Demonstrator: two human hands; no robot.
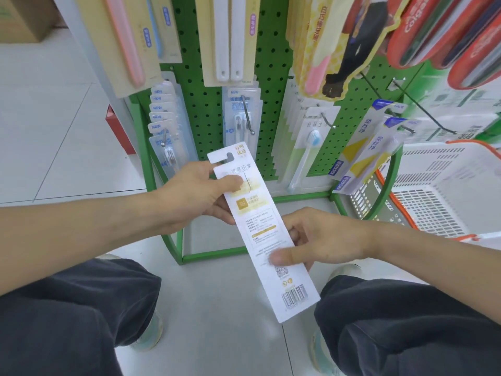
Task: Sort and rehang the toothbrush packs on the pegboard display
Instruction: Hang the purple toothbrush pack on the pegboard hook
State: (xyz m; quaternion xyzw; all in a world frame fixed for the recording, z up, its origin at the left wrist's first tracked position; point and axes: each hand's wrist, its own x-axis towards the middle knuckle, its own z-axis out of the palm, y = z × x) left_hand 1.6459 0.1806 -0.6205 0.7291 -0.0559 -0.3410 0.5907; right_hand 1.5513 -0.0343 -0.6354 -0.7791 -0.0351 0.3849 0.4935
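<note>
I hold a long white toothbrush pack (260, 234) with its printed back and barcode facing me, tilted from upper left to lower right. My left hand (200, 194) grips its upper part, thumb across the card near the hang slot. My right hand (311, 237) pinches the lower middle, thumb on the front. Behind stands the green pegboard (206, 85). On its hooks hang a stack of clear packs (165, 126) at the left, another clear pack (241, 118) at centre, a white-and-blue brush pack (311, 139), and yellow-and-blue packs (371, 147) at the right.
A white plastic basket with an orange rim (439, 191) sits at the right on the floor. Red Colgate packs (444, 31) hang at the upper right. The green frame base (217, 255) stands just ahead of my knees on the tiled floor.
</note>
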